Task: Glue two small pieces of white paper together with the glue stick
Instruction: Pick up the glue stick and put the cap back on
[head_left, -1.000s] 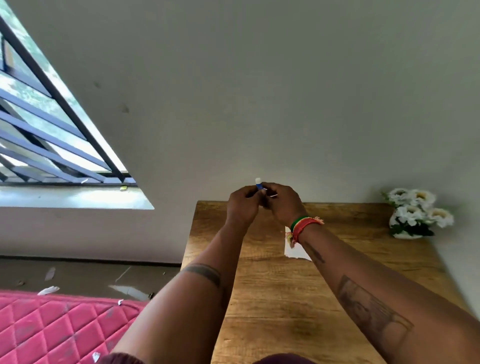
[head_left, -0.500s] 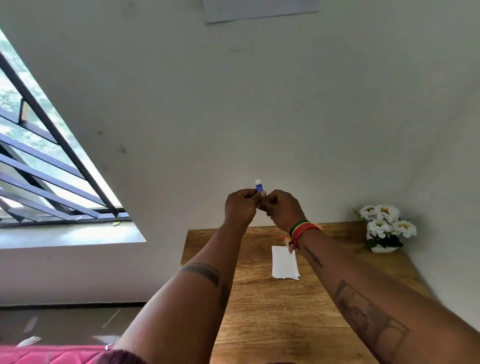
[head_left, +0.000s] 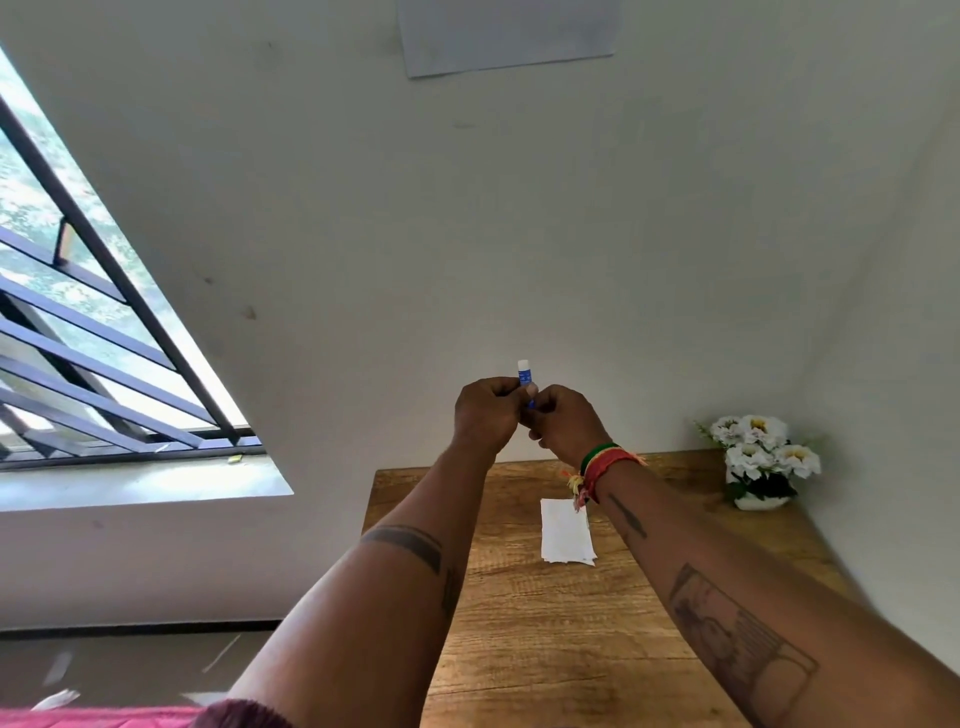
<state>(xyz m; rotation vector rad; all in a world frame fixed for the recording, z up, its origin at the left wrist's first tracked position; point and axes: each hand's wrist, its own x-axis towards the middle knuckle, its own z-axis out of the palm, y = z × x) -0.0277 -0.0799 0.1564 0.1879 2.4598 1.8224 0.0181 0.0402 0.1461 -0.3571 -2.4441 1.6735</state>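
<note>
A small blue glue stick (head_left: 523, 375) with a white end stands upright between my two hands, raised above the far edge of the wooden table (head_left: 571, 639). My left hand (head_left: 485, 415) pinches its upper part and my right hand (head_left: 563, 423) grips its lower part, which is mostly hidden by my fingers. Small white paper pieces (head_left: 565, 531) lie stacked flat on the table below my right wrist, untouched by either hand.
A white pot of white flowers (head_left: 761, 460) stands at the table's far right corner against the wall. A barred window (head_left: 78, 332) with a sill is to the left. A sheet of paper (head_left: 509, 34) is on the wall above. Pink bedding (head_left: 93, 717) shows at bottom left.
The view has tilted upward, so the table and papers sit lower in frame. Both hands stay together on the glue stick, held a little higher above the table.
</note>
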